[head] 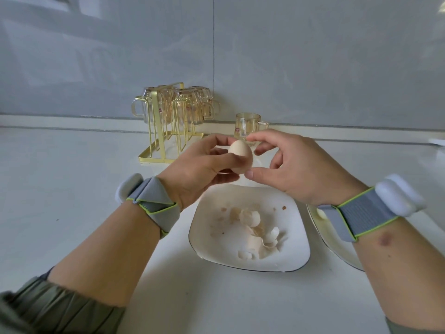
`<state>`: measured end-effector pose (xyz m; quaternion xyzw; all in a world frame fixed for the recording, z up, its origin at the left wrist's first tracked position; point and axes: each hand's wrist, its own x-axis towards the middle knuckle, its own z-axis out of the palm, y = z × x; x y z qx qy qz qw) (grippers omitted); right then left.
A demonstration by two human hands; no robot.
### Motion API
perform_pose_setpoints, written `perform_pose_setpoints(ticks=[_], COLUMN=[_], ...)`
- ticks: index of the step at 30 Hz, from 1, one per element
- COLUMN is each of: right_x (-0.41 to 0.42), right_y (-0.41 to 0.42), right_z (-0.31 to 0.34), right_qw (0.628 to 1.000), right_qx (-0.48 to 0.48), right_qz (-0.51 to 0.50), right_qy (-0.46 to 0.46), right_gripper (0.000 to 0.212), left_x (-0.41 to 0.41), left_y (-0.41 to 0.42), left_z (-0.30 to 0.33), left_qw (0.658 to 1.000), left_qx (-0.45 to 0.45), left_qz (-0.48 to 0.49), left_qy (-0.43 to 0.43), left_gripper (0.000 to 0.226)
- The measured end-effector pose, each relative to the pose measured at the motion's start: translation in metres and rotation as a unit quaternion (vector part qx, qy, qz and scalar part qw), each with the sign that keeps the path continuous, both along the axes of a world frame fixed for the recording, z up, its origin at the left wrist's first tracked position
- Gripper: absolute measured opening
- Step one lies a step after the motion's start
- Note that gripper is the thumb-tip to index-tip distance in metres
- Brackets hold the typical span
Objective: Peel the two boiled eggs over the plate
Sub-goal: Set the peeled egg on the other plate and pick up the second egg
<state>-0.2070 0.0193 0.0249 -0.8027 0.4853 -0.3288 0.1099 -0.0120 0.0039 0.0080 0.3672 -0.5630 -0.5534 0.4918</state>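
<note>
- From the head view I see my left hand (204, 169) with its grip closed round a pale beige boiled egg (240, 150), thumb across the front, fingers curled behind.
- The egg sits above the far edge of the white square plate with a thin dark rim (297, 257), its shell looking whole on the side I can see; the lower part is hidden behind my thumb.
- My right hand (296, 169) is at the egg's right side, forefinger tip on the top, thumb tip just at its lower edge, the other fingers loosely curled; a light pinch.
- Broken pale eggshell pieces (257, 231) lie in the plate, with small brown flecks scattered about.
- A second white plate (333, 244) to the right is mostly covered by my right forearm; something small and pale on it is too hidden to name.
- A clear amber-tinted glass mug (248, 124) stands on the white surface (72, 189) behind my hands, bearing a small red label I cannot read.
- A gold wire rack of upturned glass mugs (173, 116) stands left of it; their red labels are likewise illegible.
- Grey straps with green edging and white modules circle both wrists.
</note>
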Motion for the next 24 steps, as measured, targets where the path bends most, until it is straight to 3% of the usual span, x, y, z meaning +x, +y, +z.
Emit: perform_pose_setpoints(ticks=[2, 3, 5, 7, 10, 13, 15, 17, 19, 24], right_x=[0.0, 0.001, 0.002, 0.002, 0.002, 0.001, 0.0, 0.0, 0.0, 0.0], right_y=[0.0, 0.0, 0.0, -0.001, -0.002, -0.005, -0.006, -0.006, -0.006, -0.007], right_z=[-0.001, -0.001, -0.003, -0.004, -0.005, -0.006, -0.007, -0.007, -0.007, -0.008], right_qw=[1.0, 0.999, 0.999, 0.999, 0.999, 1.0, 1.0, 1.0, 1.0, 1.0], right_qx=[0.005, 0.01, 0.02, 0.022, 0.012, 0.004, 0.0, -0.002, -0.001, -0.004], right_qz=[-0.01, -0.013, -0.015, -0.016, -0.016, -0.018, -0.021, -0.021, -0.019, -0.02], right_qy=[0.02, 0.029, 0.039, 0.04, 0.029, 0.014, 0.009, 0.007, 0.008, 0.012], right_gripper=[0.052, 0.049, 0.045, 0.041, 0.035, 0.03, 0.028, 0.026, 0.026, 0.024], left_x=[0.003, 0.005, 0.01, 0.015, 0.023, 0.022, 0.023, 0.027, 0.032, 0.033], left_y=[-0.005, -0.007, -0.012, -0.016, -0.019, -0.017, -0.018, -0.019, -0.02, -0.022], left_z=[-0.003, -0.005, -0.01, -0.012, -0.01, -0.009, -0.012, -0.016, -0.019, -0.016], left_qw=[0.996, 0.984, 0.918, 0.872, 0.888, 0.877, 0.852, 0.812, 0.786, 0.814], left_qx=[-0.016, -0.041, -0.103, -0.119, -0.111, -0.14, -0.143, -0.106, -0.069, -0.11], left_qz=[0.063, 0.112, 0.196, 0.231, 0.266, 0.309, 0.315, 0.266, 0.224, 0.279], left_qy=[-0.056, -0.129, -0.328, -0.415, -0.358, -0.34, -0.393, -0.508, -0.572, -0.498], left_gripper=[0.027, 0.025, 0.026, 0.035, 0.039, 0.04, 0.036, 0.032, 0.033, 0.03])
